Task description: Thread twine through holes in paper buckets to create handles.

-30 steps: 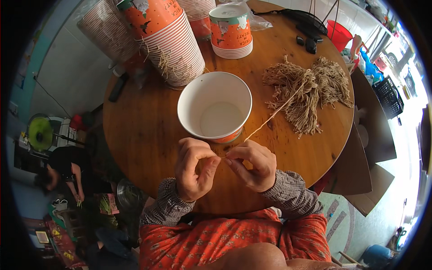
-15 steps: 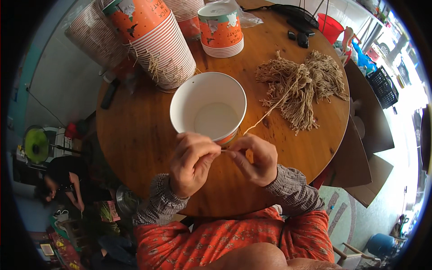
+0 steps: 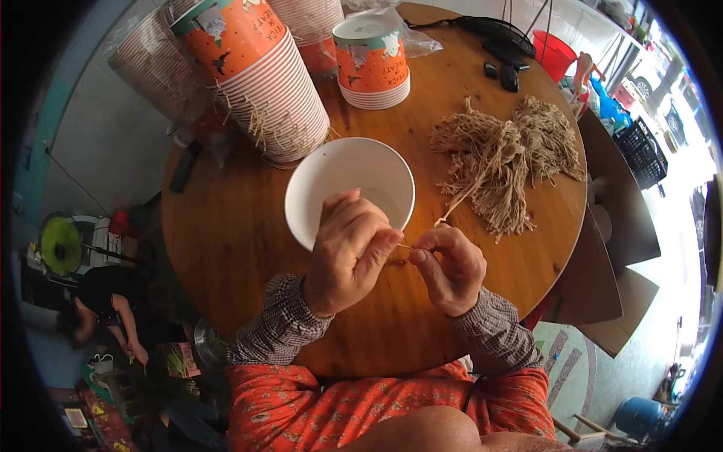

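Note:
My left hand (image 3: 348, 252) is closed, with thumb and fingers pinching one end of a thin tan cord (image 3: 405, 245) in front of the paper bucket. The same cord is pinched between thumb and forefinger of my right hand (image 3: 449, 267), a little to the right. From there its tail runs toward a loose heap of tan cords (image 3: 486, 151). A paper bucket (image 3: 310, 162), white inside, stands on the table with its mouth facing me. My left hand covers part of its near rim. Whether it touches the bucket is hard to tell.
A tall leaning stack of orange-printed paper buckets (image 3: 275, 98) stands behind left, a short stack (image 3: 374, 79) farther back. Black items (image 3: 508, 60) lie at the far table edge. Open cardboard boxes (image 3: 587, 264) are right of the round wooden table (image 3: 226, 256). A person (image 3: 117, 301) works at lower left.
My left hand has moved right and up, over the bucket's near rim. My right hand has shifted right and slightly nearer. The cord between them stays pinched.

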Motion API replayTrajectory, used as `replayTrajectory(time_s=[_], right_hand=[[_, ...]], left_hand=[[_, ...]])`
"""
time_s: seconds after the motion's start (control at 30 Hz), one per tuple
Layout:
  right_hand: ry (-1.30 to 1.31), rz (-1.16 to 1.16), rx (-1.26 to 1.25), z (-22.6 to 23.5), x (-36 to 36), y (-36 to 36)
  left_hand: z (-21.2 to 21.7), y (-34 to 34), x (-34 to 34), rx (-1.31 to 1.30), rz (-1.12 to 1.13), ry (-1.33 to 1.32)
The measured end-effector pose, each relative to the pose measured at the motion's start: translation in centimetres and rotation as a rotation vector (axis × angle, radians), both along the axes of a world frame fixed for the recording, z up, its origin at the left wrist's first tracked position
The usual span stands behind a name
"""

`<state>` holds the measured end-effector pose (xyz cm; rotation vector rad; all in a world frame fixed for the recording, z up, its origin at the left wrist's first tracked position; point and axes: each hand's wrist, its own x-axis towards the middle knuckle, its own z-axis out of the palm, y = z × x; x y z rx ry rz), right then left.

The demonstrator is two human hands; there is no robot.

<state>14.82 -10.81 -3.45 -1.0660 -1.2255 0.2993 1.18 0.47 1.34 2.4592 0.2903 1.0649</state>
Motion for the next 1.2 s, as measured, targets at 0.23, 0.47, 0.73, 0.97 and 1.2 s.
replayTrajectory(time_s=[0.23,0.47,0.73,0.97,1.2], right_hand=[[-0.034,-0.037,-0.026,0.2,0.8,0.6],[0.501,0.159,-0.124,-0.5,1.1,0.6],[0.421,0.165,-0.048,-0.6,0.6,1.0],[0.535,0.279,-0.047,-1.5,-0.2,1.6],[0.586,0.313,-0.109,-2.0,0.2,1.4]], left_hand=[[0.5,-0.2,-0.4,0.077,-0.021,0.023],[0.9,0.0,-1.2,0.088,-0.026,0.152],[-0.7,1.0,-5.0,0.251,0.121,0.364],[1.0,-0.8,-2.7,-0.178,0.169,0.135],[1.2,-1.8,-2.2,-0.193,0.171,0.190]])
